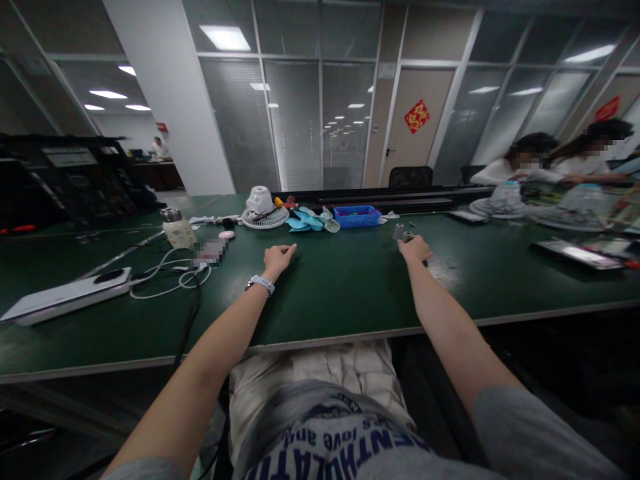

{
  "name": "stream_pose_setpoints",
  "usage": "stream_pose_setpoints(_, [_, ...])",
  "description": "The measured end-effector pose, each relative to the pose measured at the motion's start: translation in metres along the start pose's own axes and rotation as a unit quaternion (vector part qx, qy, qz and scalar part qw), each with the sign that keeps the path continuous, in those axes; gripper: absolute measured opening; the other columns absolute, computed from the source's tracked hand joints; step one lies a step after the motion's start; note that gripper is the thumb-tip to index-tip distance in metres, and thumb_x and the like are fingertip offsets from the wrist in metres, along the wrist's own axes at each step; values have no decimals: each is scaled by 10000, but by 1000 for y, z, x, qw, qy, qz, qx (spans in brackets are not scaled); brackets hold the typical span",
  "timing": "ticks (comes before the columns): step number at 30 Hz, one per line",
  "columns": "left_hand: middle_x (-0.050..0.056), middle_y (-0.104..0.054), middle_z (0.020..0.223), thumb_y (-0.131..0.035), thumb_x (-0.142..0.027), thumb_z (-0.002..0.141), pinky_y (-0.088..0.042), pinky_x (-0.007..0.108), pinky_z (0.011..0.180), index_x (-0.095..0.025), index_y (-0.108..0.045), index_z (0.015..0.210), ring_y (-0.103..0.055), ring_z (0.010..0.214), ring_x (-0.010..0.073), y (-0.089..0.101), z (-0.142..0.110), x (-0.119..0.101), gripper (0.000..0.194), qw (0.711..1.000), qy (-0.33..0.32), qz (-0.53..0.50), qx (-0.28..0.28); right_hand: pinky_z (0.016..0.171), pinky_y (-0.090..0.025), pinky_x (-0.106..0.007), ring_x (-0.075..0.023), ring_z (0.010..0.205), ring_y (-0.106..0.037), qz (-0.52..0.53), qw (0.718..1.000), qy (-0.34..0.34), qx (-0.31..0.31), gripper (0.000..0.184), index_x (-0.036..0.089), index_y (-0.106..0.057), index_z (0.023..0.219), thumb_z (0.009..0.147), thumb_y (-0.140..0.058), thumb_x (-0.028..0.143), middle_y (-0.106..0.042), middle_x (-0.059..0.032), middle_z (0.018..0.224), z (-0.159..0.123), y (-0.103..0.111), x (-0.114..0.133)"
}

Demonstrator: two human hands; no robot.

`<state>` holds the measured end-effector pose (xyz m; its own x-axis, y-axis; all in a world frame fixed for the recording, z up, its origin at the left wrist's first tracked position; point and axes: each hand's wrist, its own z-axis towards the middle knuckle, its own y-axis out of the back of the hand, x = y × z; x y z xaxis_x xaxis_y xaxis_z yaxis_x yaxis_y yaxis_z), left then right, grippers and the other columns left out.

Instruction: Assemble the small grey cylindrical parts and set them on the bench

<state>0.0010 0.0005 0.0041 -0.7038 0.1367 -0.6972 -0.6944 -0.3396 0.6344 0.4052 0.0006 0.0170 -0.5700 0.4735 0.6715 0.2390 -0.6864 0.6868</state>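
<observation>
One small, grey cylinder (399,231) stands upright.

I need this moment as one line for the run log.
left hand: over green table, no held object visible | right hand: at partly hidden dark object, grip unclear | grey cylinder: upright beside right hand

Right hand (416,249) sits beside grey cylinder (399,231) — left hand (279,259) at green table (340,287).
</observation>
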Motion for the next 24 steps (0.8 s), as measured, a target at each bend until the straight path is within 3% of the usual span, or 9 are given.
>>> stream_pose_setpoints(3, [109, -722, 1041, -454, -494, 895, -434, 338, 873, -210, -748, 1023, -622, 986, 264, -1, 2, 2, 429, 999, -8, 33, -28, 988, -335, -536, -335, 1110, -567, -2, 1000, -14, 5, 402, 172, -613, 1023, 706, -750, 378, -654, -181, 1078, -2, -3, -2])
stream_pose_setpoints(6, [106, -716, 1059, -459, -432, 903, -453, 298, 821, -182, -717, 1080, -641, 963, 238, -1, 2, 1, 400, 998, 9, 32, -54, 983, -336, -526, -333, 1154, -516, 5, 998, 16, -68, 553, 140, -518, 1207, 730, -708, 347, -591, -210, 1182, -9, 2, 5])
stream_pose_setpoints(8, [103, -713, 1065, -459, -387, 905, -456, 287, 818, -177, -697, 1116, -643, 969, 227, -1, 2, 0, 380, 997, 20, 30, -67, 996, -326, -508, -324, 1204, -464, 16, 987, 89, -134, 604, 120, -426, 1309, 781, -641, 317, -520, -224, 1278, -22, 8, 18])
stream_pose_setpoints(10, [94, -710, 1072, -449, -329, 906, -455, 283, 832, -186, -680, 1147, -642, 978, 217, -1, 2, 1, 363, 997, 22, 22, -75, 1017, -305, -500, -313, 1240, -426, 33, 967, 208, -146, 565, 120, -397, 1344, 831, -568, 280, -478, -213, 1331, -44, 13, 37])
stream_pose_setpoints(13, [77, -712, 1067, -429, -237, 888, -451, 281, 856, -201, -676, 1145, -640, 983, 206, 0, 2, 1, 359, 996, 26, 4, -81, 1033, -311, -475, -294, 1260, -417, 60, 910, 408, -26, 477, 142, -453, 1341, 888, -497, 287, -476, -183, 1360, -96, 12, 69])
stream_pose_setpoints(16, [66, -723, 1000, -398, -203, 874, -457, 288, 840, -201, -699, 1071, -647, 941, 206, 2, 0, 0, 360, 997, 29, -4, -73, 1057, -316, -450, -277, 1311, -389, 53, 816, 553, 159, 468, 207, -515, 1338, 920, -486, 415, -431, -142, 1441, -153, -2, 91])
stream_pose_setpoints(20, [53, -726, 872, -380, -210, 862, -463, 290, 796, -202, -707, 1005, -654, 868, 207, 1, -1, -2, 357, 997, 29, -12, -71, 1118, -235, -475, -272, 1423, -234, 7, 733, 613, 295, 512, 267, -466, 1407, 949, -422, 493, -258, -93, 1562, -196, -27, 103])
stream_pose_setpoints(24, [51, -724, 859, -383, -214, 857, -461, 283, 794, -204, -710, 979, -655, 859, 202, 0, -2, -3, 349, 997, 20, -9, -70, 1139, -199, -489, -260, 1452, -155, -21, 695, 622, 360, 523, 284, -419, 1439, 972, -345, 507, -209, -72, 1578, -200, -40, 107])
